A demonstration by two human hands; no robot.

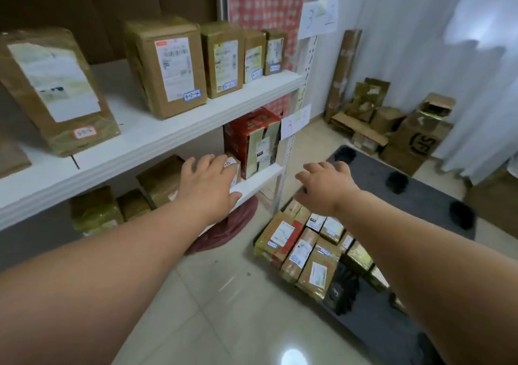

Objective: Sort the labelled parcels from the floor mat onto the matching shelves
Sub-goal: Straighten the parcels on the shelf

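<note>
I read this as the tail of a placing step: my left hand (208,181) is spread flat, fingers fairly straight, over a small parcel (235,170) on the lower shelf (253,186), its fingertips touching the top; I cannot tell for sure whether it has any real hold, but nothing looks curled round it. Just beyond those fingertips stands a red carton (252,140) with a white label too blurred to read. My right hand (326,184) hangs open and holds nothing, fingers loosely spread, out in the air beyond the shelf's end. Below and nearer than that hand lie the waiting parcels (305,249), packed side by side on the dark floor mat (420,193). The next move, as I judge it, calls for lowering the right hand to one of them and reading its tag before choosing a shelf. As for writing: the paper sign (318,18) well above the right hand reads "3-2"; a second sign (295,122) just above it shows a "3", the rest unclear. On the upper shelf (173,137), above the left hand, a brown box (166,66) carries a blue-edged sticker I cannot read with confidence.
</note>
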